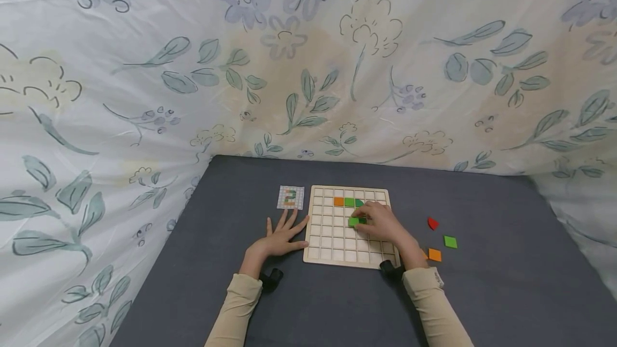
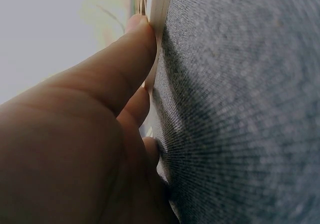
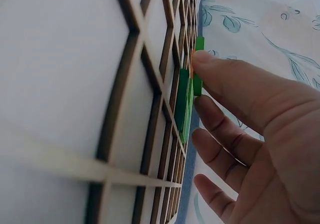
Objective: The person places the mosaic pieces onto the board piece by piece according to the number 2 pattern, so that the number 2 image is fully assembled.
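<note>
A wooden grid board (image 1: 332,255) lies flat on the table. My right hand (image 1: 382,222) is over its right half and pinches a green square tile (image 1: 354,222) between thumb and fingertips. In the right wrist view that green tile (image 3: 199,43) stands nearly edge-on, close over the grid, by a dark green tile (image 3: 182,97). An orange tile (image 1: 339,201), a green tile (image 1: 349,202) and a dark green tile (image 1: 359,203) form a row near the top. My left hand (image 1: 281,239) rests spread on the table, thumb and index fingertip at the board's left edge.
A small pattern card (image 1: 291,197) lies beyond my left fingertips. To the right of the board are a red piece (image 1: 433,223), a green square (image 1: 450,241) and an orange square (image 1: 435,255). Another orange piece is partly hidden by my right wrist. A floral curtain (image 1: 308,68) hangs behind the table.
</note>
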A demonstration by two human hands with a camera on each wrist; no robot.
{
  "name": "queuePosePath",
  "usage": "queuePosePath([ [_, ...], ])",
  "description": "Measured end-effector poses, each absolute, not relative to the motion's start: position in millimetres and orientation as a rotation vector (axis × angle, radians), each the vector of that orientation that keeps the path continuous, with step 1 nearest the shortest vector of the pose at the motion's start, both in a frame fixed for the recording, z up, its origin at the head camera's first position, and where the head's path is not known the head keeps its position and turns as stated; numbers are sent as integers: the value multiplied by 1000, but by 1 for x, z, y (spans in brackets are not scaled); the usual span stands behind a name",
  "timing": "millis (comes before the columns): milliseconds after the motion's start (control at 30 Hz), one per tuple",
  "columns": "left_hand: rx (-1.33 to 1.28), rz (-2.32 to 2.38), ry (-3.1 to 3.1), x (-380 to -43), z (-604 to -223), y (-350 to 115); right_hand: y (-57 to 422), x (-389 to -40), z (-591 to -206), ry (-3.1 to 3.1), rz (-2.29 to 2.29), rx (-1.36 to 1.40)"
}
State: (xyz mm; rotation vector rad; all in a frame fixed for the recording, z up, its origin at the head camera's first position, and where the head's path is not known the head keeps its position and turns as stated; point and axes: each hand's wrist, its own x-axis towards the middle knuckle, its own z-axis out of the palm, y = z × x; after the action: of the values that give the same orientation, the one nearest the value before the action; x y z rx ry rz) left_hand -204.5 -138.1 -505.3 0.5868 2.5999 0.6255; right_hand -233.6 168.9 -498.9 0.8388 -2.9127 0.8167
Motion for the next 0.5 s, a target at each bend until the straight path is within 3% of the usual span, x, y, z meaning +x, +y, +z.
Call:
queuePosePath([
  [500, 593, 630, 2596, -203, -504, -138, 160, -238, -503, -2933, 837, 853],
])
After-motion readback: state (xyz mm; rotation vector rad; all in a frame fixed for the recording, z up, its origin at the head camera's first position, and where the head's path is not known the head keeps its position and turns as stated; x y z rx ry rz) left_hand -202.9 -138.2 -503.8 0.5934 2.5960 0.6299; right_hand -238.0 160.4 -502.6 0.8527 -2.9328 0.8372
